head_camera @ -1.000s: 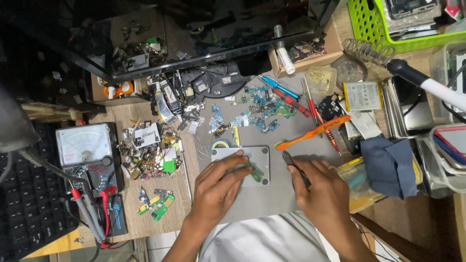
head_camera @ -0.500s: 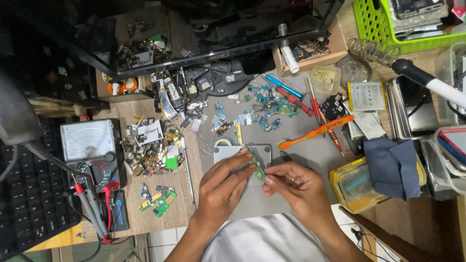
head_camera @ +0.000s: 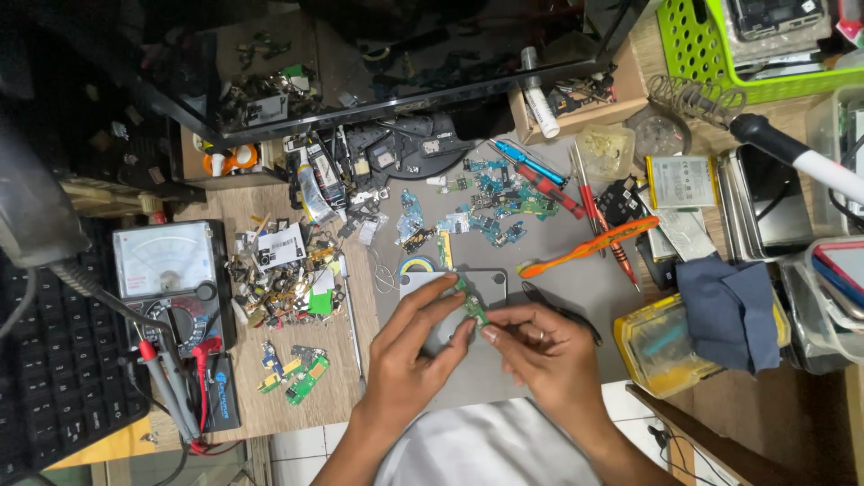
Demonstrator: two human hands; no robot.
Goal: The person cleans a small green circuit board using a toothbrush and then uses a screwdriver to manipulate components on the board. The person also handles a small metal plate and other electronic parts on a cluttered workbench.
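My left hand (head_camera: 409, 360) and my right hand (head_camera: 540, 355) meet over a small grey metal plate (head_camera: 490, 283) on a grey work mat (head_camera: 576, 288). Between their fingertips they pinch a small green circuit board (head_camera: 471, 304), held just above the plate. My left fingers reach it from the left, my right thumb and forefinger from the right. A black pair of tweezers (head_camera: 562, 310) lies on the mat right behind my right hand.
Loose green and blue circuit boards (head_camera: 490, 202) are scattered behind the plate. An orange tool (head_camera: 589, 247) and red screwdrivers (head_camera: 598, 216) lie to the right, a yellow box (head_camera: 661, 346) and dark cloth (head_camera: 733, 310) further right. An analogue multimeter (head_camera: 171, 279) with probes sits left.
My right hand let go of the black tweezers on the mat and moved left to join my left hand on the green board, which is now lifted slightly.
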